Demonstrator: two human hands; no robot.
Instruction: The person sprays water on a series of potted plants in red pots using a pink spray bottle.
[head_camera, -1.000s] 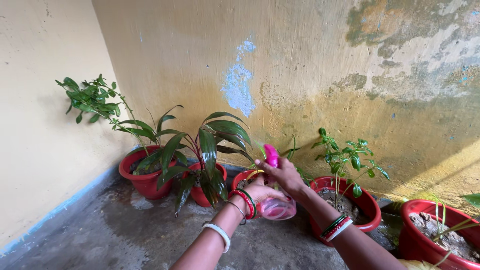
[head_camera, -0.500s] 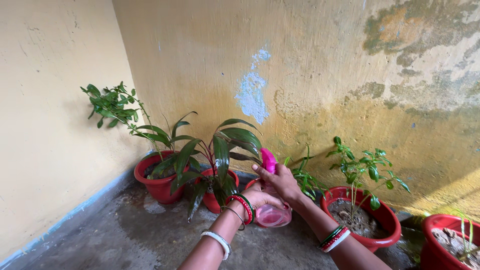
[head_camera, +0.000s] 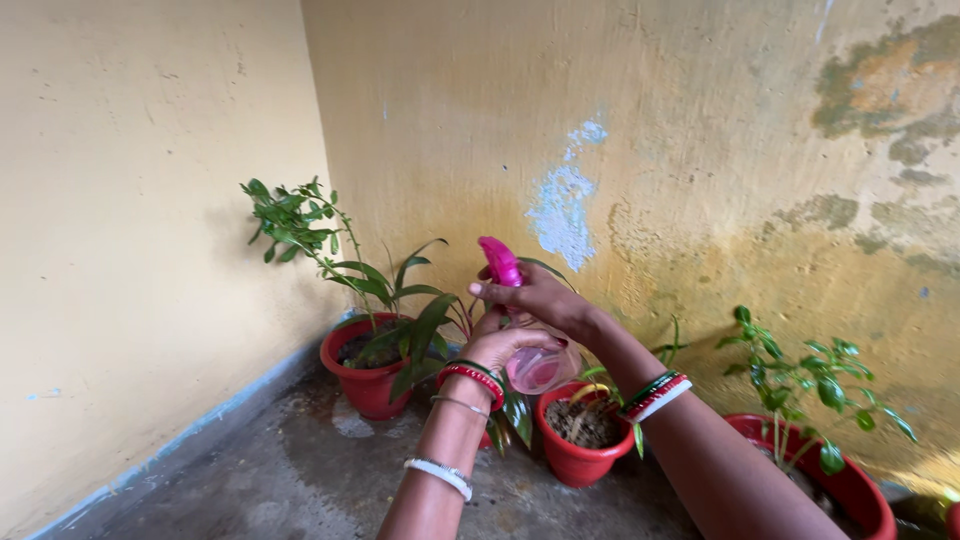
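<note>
A small clear-pink spray bottle (head_camera: 537, 368) with a bright pink trigger head (head_camera: 498, 262) is held up in front of me with both hands. My left hand (head_camera: 513, 348) cups the bottle's body from below. My right hand (head_camera: 532, 297) wraps over the neck with fingers at the trigger head. The nozzle points left toward a leafy plant in a red pot (head_camera: 364, 372) in the wall corner. Both wrists wear bangles.
A smaller red pot (head_camera: 578, 446) with soil sits under my hands, and a wide red pot (head_camera: 846, 487) with a green sapling stands at the right. Stained yellow walls meet at a corner behind the pots. The concrete floor (head_camera: 280, 480) is damp in patches.
My hands and the bottle have risen and now sit higher against the wall. The view has swung left, so the pots shifted right in frame and the far-right pot left the picture.
</note>
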